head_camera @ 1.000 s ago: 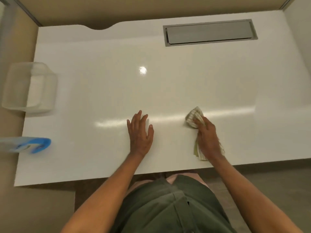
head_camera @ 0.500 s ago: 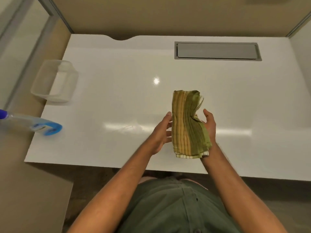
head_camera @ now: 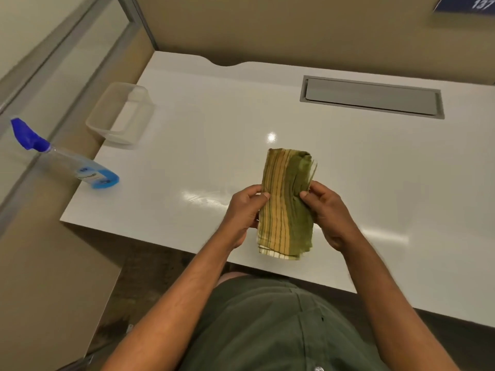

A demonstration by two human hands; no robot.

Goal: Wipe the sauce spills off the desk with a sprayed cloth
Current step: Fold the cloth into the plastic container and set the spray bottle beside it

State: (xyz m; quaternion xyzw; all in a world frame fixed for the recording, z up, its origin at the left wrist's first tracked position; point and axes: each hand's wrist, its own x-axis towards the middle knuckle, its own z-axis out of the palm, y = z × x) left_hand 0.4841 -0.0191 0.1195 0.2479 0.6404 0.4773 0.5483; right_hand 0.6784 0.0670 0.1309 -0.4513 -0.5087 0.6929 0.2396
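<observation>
- Both hands, left hand [head_camera: 245, 214] and right hand [head_camera: 325, 215], now pinch the folded cloth [head_camera: 286, 203], lifted off the desk [head_camera: 348, 162]; one second ago the right pressed it down.
- Wiping paused; no sauce visible, probably nearly finished.

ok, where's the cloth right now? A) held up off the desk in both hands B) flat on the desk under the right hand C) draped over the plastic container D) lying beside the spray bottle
A: the folded green striped cloth is pinched on its left edge by the left hand and on its right edge by the right hand, above the white desk.
</observation>
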